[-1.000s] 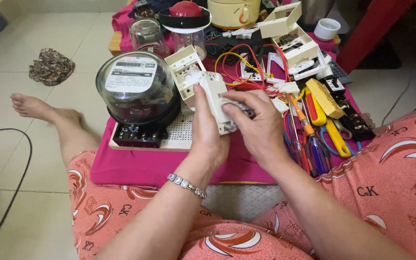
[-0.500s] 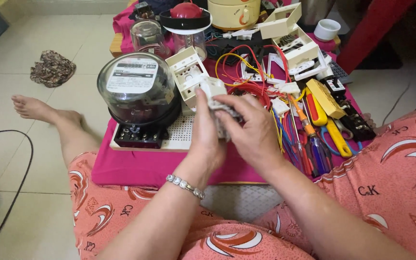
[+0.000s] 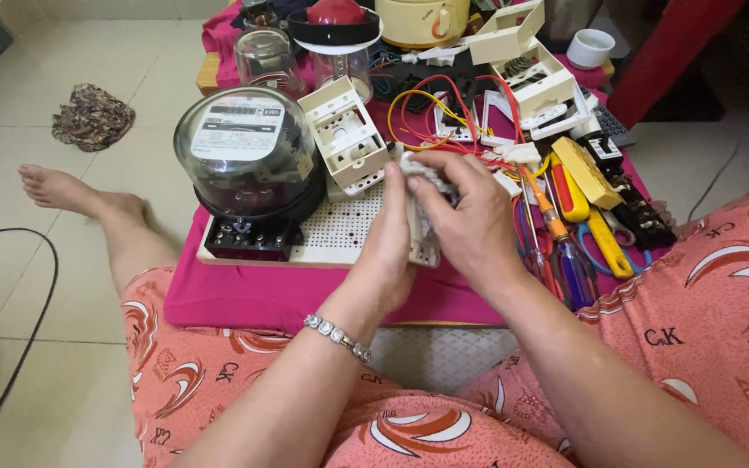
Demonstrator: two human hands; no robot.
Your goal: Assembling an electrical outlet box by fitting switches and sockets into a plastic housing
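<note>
Both my hands close around a small cream plastic electrical part (image 3: 422,217) above a white perforated board (image 3: 340,232). My left hand (image 3: 389,238) grips it from the left, a bracelet on that wrist. My right hand (image 3: 470,217) covers it from the right, fingers curled over its top. Most of the part is hidden between the hands. A round glass-domed electricity meter (image 3: 249,165) stands on the board to the left. A cream switch box (image 3: 346,134) lies just beyond my fingers.
A low table under a pink cloth (image 3: 244,295) carries red and yellow wires (image 3: 444,108), screwdrivers and pliers (image 3: 578,225) at the right, more cream boxes (image 3: 526,65), a glass jar (image 3: 266,56). My bare foot (image 3: 62,186) rests on the tiled floor; a black cable (image 3: 36,295) lies left.
The long cream part, first held out in plain view, has been drawn in between both hands. My right hand has closed over its top and now hides most of it.
</note>
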